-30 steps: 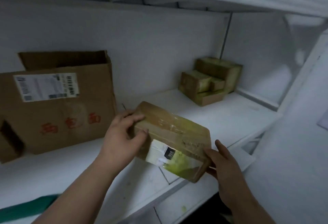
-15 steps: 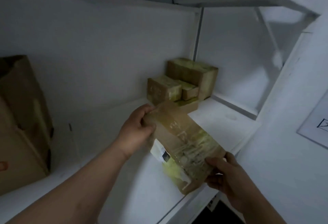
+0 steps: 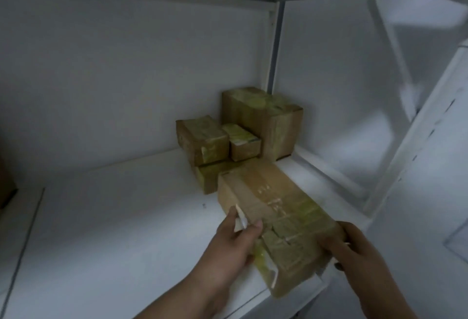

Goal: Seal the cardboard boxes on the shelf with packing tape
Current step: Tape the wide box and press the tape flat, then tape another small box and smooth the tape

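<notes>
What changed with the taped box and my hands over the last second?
The taped box went from raised and tilted in front of you to lying flat on the shelf, its far end against the stack of small boxes in the corner. The left hand slid from its far end to its left side. The right hand still holds the near end.

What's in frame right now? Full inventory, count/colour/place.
long taped box: 1, brown with yellow-green tape, front right of the shelf, held at both sides
stacked taped boxes: about 5, brown with yellow-green tape, back right corner
shelf: 1, white, under all the boxes
brown carton edge: 1, far left, mostly cut off
left hand: grips the long box's left side
right hand: grips the long box's near right end
</notes>
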`<action>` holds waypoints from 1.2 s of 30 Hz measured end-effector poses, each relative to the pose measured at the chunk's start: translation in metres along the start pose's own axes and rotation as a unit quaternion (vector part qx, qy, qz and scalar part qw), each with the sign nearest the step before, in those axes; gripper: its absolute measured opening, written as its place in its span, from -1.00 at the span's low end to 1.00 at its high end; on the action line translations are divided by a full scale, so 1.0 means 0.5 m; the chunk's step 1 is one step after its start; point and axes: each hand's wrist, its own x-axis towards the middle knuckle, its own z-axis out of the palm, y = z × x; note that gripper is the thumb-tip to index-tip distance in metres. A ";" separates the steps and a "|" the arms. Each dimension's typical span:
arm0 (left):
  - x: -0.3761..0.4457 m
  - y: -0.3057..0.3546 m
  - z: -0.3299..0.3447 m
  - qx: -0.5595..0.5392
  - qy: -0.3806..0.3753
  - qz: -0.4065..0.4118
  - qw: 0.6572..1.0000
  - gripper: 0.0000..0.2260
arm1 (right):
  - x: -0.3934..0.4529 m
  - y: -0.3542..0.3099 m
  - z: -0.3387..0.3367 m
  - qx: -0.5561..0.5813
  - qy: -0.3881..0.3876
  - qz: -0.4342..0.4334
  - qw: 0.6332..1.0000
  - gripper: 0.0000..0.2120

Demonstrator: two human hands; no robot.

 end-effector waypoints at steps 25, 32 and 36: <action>0.129 0.047 0.092 0.021 0.064 0.009 0.998 -0.46 | 0.169 0.007 0.009 -0.124 0.069 -0.184 0.973 -0.45; -0.106 0.044 -0.203 -0.039 0.214 0.078 0.973 -0.65 | -0.029 -0.065 0.268 -0.106 -0.152 -0.324 0.927 -0.70; -0.301 0.008 -0.413 -0.048 0.322 0.082 0.942 -0.71 | -0.234 -0.094 0.461 -0.083 -0.248 -0.395 0.881 -0.71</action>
